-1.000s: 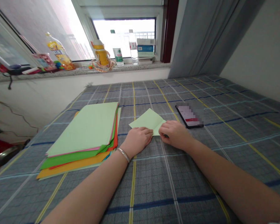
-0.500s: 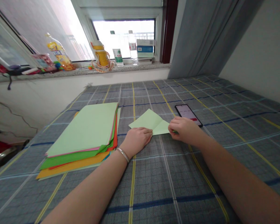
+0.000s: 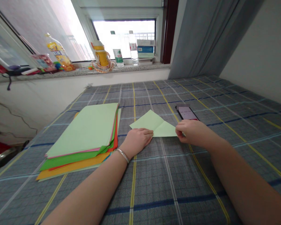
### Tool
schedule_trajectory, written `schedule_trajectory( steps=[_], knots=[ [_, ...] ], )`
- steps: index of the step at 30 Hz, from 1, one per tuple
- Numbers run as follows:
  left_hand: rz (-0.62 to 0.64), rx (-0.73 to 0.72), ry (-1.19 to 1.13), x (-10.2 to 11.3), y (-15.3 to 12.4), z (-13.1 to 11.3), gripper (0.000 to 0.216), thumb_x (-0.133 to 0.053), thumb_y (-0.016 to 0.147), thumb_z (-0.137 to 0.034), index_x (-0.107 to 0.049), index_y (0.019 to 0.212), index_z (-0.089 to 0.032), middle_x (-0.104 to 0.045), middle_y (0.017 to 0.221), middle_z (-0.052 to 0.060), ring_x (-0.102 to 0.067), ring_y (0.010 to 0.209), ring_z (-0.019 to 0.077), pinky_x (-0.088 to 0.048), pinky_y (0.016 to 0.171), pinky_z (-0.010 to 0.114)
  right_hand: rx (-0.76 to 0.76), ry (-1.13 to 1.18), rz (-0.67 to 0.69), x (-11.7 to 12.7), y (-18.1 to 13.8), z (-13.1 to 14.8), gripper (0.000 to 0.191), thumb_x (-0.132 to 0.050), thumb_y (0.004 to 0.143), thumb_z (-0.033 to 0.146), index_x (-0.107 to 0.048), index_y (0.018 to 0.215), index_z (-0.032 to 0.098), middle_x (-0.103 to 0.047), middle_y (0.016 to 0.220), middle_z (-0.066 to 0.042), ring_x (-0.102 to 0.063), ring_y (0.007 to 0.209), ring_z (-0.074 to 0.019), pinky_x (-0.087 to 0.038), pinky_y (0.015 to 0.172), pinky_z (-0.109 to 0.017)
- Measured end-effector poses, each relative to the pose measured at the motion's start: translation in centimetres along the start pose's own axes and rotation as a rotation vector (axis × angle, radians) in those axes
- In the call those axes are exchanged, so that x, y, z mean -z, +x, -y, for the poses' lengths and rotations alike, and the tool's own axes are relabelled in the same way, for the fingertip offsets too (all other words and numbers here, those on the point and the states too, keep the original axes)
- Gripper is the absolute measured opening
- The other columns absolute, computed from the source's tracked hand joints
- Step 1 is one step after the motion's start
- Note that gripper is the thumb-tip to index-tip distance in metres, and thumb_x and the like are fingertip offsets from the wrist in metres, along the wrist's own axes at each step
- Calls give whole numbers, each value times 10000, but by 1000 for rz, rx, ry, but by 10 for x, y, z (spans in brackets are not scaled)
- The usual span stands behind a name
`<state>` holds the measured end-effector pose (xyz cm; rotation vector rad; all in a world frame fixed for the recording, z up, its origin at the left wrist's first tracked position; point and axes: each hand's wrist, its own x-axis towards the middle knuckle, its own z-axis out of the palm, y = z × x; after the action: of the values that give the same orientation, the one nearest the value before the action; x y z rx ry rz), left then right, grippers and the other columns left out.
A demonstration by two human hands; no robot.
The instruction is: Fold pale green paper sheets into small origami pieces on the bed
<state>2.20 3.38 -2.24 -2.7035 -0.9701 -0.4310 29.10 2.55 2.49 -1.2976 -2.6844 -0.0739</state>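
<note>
A pale green sheet of paper (image 3: 148, 120), folded to a pointed shape with a crease across it, lies on the checked cloth. My left hand (image 3: 139, 139), a silver bangle at its wrist, lies flat on the paper's near left edge with the fingers stretched together. At the paper's right corner, my right hand (image 3: 192, 132) is closed in a pinch; its fingers hide that corner. Just beyond the right hand is a phone (image 3: 187, 113) with a timer on its screen, its lower end partly covered by the hand.
Left of my left hand sits a stack of coloured paper (image 3: 86, 128), its lower sheets green, red and orange. The checked cloth (image 3: 150, 181) spreads under everything. Along the back, a windowsill (image 3: 81, 71) carries a yellow bottle (image 3: 101, 56), other bottles and several boxes (image 3: 145, 50).
My right hand has slid a little to the right along the paper's near edge, baring more of its right part and covering more of the phone. My left hand stays in place.
</note>
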Motion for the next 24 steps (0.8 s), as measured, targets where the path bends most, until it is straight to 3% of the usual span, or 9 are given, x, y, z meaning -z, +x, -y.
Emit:
schedule_trajectory(
  steps=[6, 10, 15, 20, 24],
  knots=[
    [11, -12, -49, 0, -3, 3, 271, -443, 942, -313, -675, 1053, -227, -694, 1096, 13, -639, 980, 161, -515, 797, 292, -29, 162, -40, -13, 5, 14, 54, -576, 730, 160, -571, 703, 206, -615, 744, 5, -532, 685, -129, -314, 574, -248],
    [21, 13, -163, 0, -5, 6, 259, -481, 924, -366, -673, 1069, -271, -679, 1116, -2, -607, 1022, 165, -489, 894, 320, -64, 248, -48, -35, 20, 31, 116, -556, 835, 274, -638, 912, 242, -630, 775, 6, -555, 716, -133, -331, 614, -246],
    [-7, -11, -221, 2, -4, 6, 183, -535, 897, -288, -684, 995, -251, -607, 1203, 32, -566, 1064, 178, -471, 917, 342, -165, 283, -2, -49, 30, 34, 162, -621, 804, 345, -624, 944, 263, -591, 676, 47, -508, 592, -109, -276, 544, -233],
    [79, -174, -108, 11, 2, 1, 187, -473, 931, -260, -641, 995, -211, -654, 1007, 36, -576, 952, 158, -462, 874, 318, -185, 290, 14, -50, 30, 31, 270, -662, 758, 415, -602, 957, 243, -585, 680, 48, -499, 576, -110, -259, 520, -239],
    [95, -208, 3, 14, 4, -3, 139, -493, 922, -247, -607, 975, -189, -644, 954, 42, -574, 910, 168, -459, 837, 317, -99, 211, -66, -49, 29, 34, 297, -693, 720, 439, -620, 935, 247, -615, 769, 15, -544, 697, -148, -313, 594, -261]
  ],
)
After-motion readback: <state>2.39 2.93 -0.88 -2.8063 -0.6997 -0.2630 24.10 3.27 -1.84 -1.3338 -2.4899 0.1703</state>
